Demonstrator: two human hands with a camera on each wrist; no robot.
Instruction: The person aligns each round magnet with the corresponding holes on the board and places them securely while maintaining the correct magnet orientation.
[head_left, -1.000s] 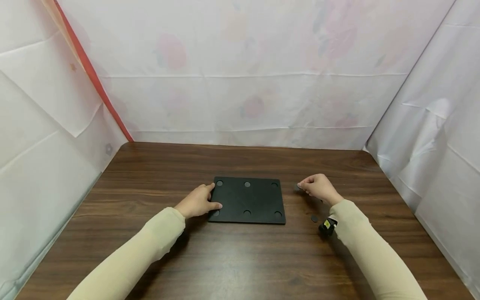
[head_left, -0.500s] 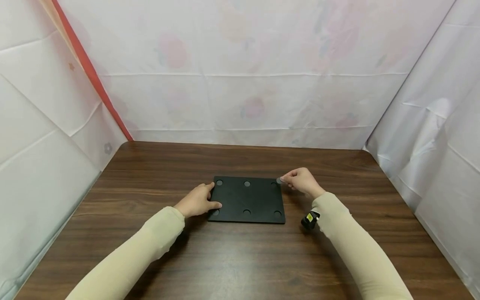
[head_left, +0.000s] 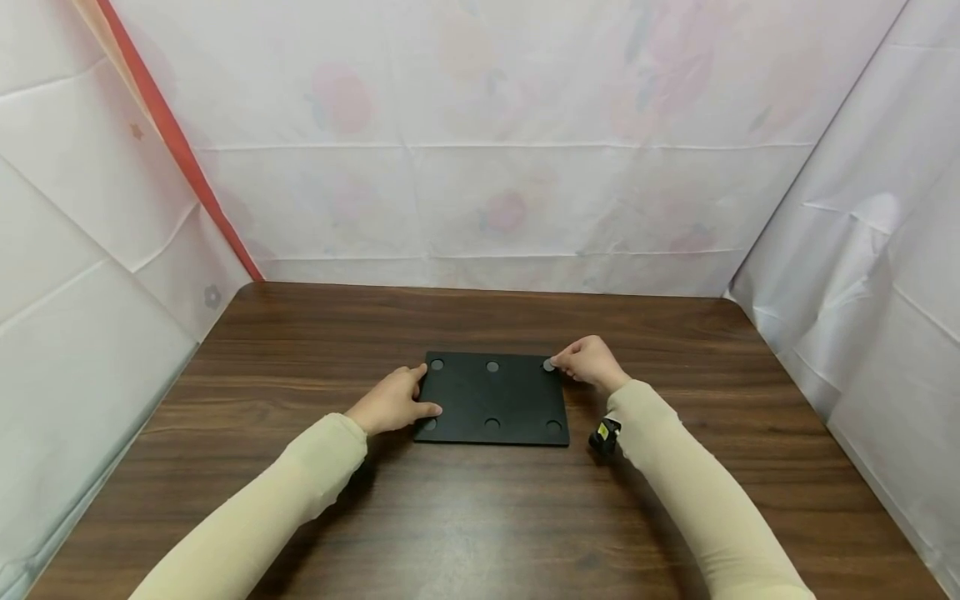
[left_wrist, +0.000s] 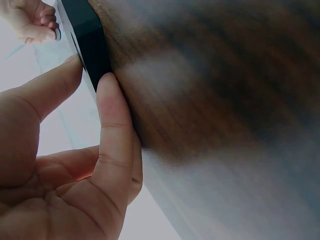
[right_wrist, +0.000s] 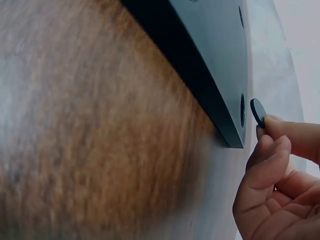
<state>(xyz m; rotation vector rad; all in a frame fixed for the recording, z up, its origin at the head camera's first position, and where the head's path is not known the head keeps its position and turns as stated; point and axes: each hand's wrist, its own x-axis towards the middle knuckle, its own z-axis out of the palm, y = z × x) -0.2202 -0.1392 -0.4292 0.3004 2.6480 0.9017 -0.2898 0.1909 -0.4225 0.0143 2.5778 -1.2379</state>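
A flat black board (head_left: 495, 400) with several round recesses along its far and near edges lies on the table. Grey discs fill the far-left and far-middle recesses. My left hand (head_left: 393, 402) holds the board's left edge, thumb on the top face and forefinger (left_wrist: 112, 102) against the side. Between thumb and forefinger, my right hand (head_left: 592, 362) pinches a small thin dark disc (right_wrist: 258, 113) by its edge. The disc is tilted, close over the far-right recess (right_wrist: 243, 111). Those right fingertips are just past the board's right edge.
The brown wood-grain table (head_left: 480, 517) reaches pale patterned sheets (head_left: 465, 167) at the back and sides. A small black wrist camera (head_left: 604, 436) hangs at the right sleeve, low over the table.
My right hand has carried the disc leftward from the table to the board's far-right corner. Its forearm now covers where a loose disc lay. My left hand stays put.
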